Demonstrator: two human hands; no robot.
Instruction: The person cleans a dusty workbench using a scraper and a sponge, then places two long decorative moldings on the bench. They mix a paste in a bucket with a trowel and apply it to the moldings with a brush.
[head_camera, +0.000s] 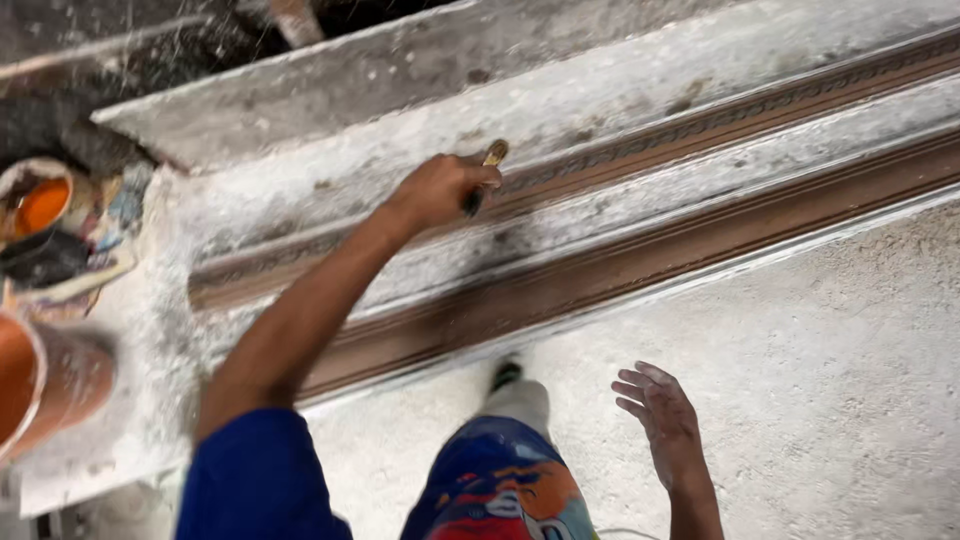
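Here, left hand (440, 190) closed around a paintbrush (484, 176), bristle end touching the brown carved band of a long white moulding (700, 130). Right hand (660, 415) open, fingers spread, holding nothing, above the concrete floor (850, 380). Orange paint pots (40, 205) beside the moulding's left end.

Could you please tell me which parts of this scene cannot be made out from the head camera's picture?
- Paintbrush: the left hand covers most of it; the bristle end is too small and blurred to judge.
- Orange bucket: cut off by the left edge and blurred.
- Small pot of orange paint: partly cut off at the left edge; contents blurred.
- Moulding: runs out past the right edge.
- Right hand: open, holds nothing; its forearm is cut off below.
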